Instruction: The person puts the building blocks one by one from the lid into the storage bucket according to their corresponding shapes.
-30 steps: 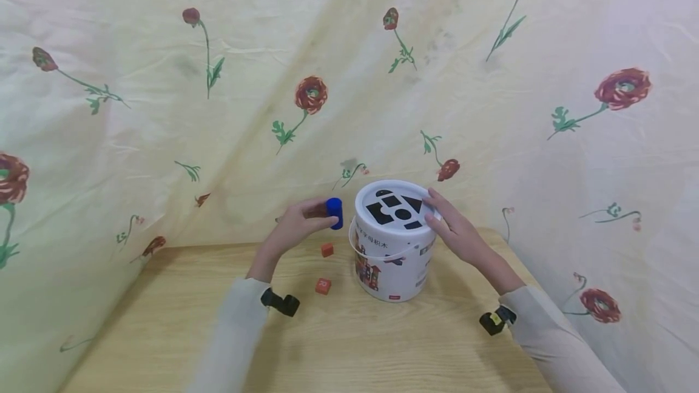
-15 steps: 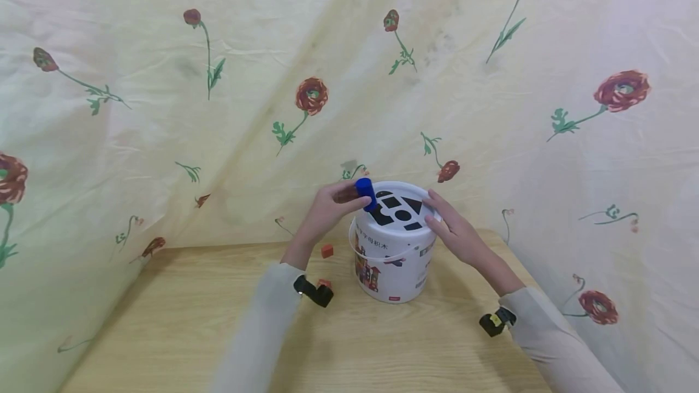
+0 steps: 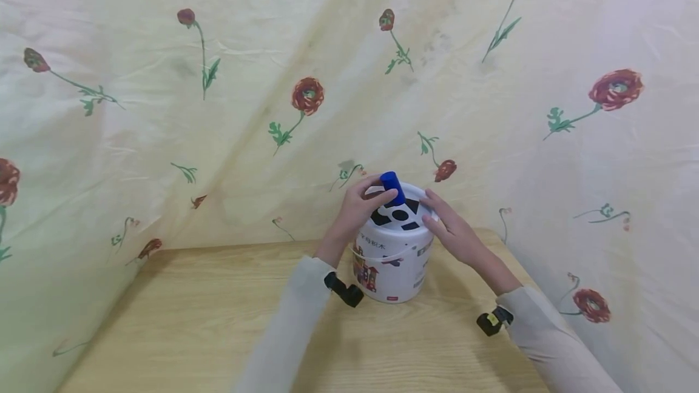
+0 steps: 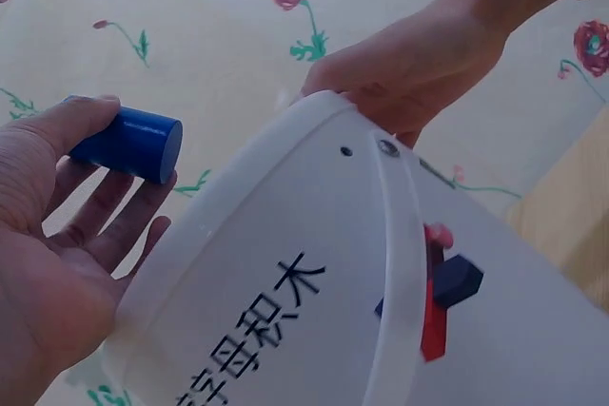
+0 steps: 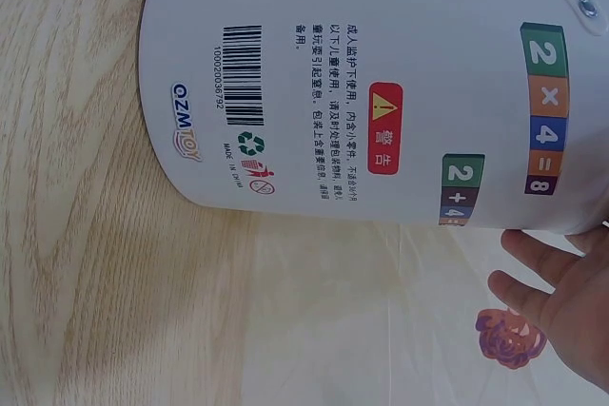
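Observation:
A blue cylinder block is pinched between the thumb and fingers of my left hand, tilted, close over the lid of a white bucket. Black cut-out shapes, among them a round one, mark the lid; my left hand and the block cover some of them. In the left wrist view, the block's flat end points toward the bucket side. My right hand rests its fingers on the right edge of the lid, fingers spread. The right wrist view shows its fingertips at the bucket's upper rim.
The bucket stands on a wooden table, its thin white handle hanging down the front. A floral cloth rises behind the table. Each wrist wears a black strap with a small camera.
My left hand has carried the blue cylinder block rightward, from beside the bucket to over its lid. The two orange blocks are now hidden behind my left arm. My right hand stays put.

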`<state>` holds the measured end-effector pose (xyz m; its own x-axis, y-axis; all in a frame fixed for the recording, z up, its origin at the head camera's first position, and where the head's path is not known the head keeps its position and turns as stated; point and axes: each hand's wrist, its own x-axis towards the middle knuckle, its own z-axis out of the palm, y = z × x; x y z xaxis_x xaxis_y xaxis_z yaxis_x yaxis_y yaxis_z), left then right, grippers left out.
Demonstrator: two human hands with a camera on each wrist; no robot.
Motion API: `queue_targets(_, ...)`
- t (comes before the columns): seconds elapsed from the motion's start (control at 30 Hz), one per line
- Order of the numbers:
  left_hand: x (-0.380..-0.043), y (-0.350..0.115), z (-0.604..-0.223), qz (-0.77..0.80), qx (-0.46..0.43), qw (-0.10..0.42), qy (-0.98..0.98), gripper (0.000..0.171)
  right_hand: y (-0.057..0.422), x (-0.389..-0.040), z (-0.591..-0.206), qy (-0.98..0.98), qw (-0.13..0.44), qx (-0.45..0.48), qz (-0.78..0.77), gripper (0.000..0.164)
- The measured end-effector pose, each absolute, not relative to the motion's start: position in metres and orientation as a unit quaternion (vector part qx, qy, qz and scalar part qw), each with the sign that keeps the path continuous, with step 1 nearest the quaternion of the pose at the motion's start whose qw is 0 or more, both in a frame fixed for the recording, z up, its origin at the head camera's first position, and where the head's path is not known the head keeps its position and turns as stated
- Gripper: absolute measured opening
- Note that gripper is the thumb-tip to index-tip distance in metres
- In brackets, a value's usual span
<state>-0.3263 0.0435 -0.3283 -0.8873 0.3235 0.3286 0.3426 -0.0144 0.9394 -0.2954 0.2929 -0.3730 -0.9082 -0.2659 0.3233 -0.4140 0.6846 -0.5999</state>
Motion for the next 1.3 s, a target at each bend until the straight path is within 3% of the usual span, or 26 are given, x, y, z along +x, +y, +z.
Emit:
queue_targets(0.43,-0.333,0.045,-0.329,-0.661,-0.235,-0.008,-0.712,0.050,0.287,-0.297,-0.369,-0.913,0.107,0.188,0.346,0.059)
queue_targets(0.9,-0.327,0.054,-0.336,-0.629,-0.253,0.043,-0.734,0.044,0.290,-0.295,-0.373,-0.910,0.115,0.191,0.348,0.056)
queue_targets(1.3,-0.326,0.059,-0.335,-0.598,-0.245,0.035,-0.762,0.045,0.293,-0.297,-0.375,-0.912,0.108,0.188,0.348,0.056)
